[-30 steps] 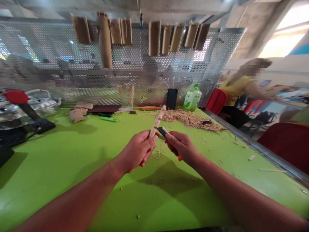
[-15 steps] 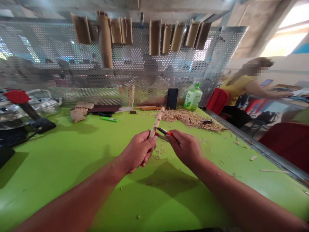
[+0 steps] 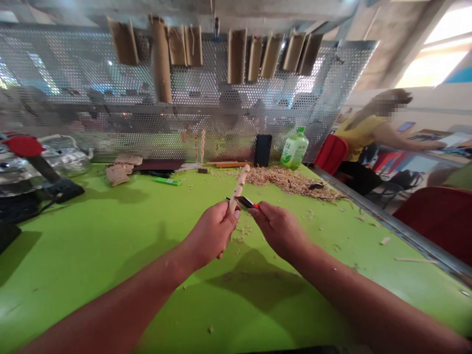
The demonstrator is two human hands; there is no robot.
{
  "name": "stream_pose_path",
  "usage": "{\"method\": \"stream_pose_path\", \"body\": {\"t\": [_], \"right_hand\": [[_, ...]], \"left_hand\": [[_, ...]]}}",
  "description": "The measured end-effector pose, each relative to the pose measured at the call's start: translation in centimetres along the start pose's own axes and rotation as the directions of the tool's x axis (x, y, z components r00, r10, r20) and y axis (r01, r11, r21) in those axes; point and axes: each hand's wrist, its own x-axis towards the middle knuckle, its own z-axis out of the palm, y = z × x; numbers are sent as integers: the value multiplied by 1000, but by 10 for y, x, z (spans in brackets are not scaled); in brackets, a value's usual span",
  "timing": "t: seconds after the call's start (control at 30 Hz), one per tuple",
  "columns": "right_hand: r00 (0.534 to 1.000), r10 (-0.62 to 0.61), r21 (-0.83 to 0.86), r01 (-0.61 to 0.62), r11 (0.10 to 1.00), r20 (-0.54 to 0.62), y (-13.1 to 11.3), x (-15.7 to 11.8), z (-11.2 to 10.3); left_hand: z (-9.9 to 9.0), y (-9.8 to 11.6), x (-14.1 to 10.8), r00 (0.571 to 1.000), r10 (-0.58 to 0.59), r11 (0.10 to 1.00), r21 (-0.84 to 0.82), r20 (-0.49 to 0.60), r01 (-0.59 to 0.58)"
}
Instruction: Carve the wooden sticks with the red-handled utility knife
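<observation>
My left hand (image 3: 211, 232) is closed round the lower end of a pale carved wooden stick (image 3: 241, 183), which leans up and away with notches along its length. In my right hand (image 3: 283, 229) is a knife (image 3: 246, 201) with a bit of red showing at its grip. Its dark blade meets or nearly meets the stick just above my left thumb. Most of the knife's handle is hidden by my fingers. Small wood chips (image 3: 243, 232) lie on the green table (image 3: 147, 295) below and between my hands.
A heap of shavings (image 3: 287, 181), a green-capped bottle (image 3: 294, 148) and a black phone-like slab (image 3: 263, 150) are at the back. Two twisted carved sticks (image 3: 202, 147) stand near the mesh panel (image 3: 121, 113). Metal kettles (image 3: 70, 157) are left. A person in yellow (image 3: 363, 130) sits right.
The knife blade has turned a little, showing more of its flat side, and sits slightly lower on the stick. My right hand has shifted slightly; my left still grips the stick.
</observation>
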Motion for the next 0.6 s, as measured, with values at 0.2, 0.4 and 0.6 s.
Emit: {"method": "stream_pose_path", "body": {"t": [0.2, 0.4, 0.6], "right_hand": [[992, 33, 251, -63, 966, 120, 5, 3, 3], [930, 72, 538, -270, 799, 360, 10, 8, 3], [996, -69, 193, 80, 978, -64, 9, 4, -1]], "left_hand": [[-2, -4, 3, 1000, 19, 999, 44, -3, -18], [-5, -5, 5, 999, 47, 998, 28, 21, -48], [-5, -3, 7, 999, -31, 988, -148, 32, 36]]}}
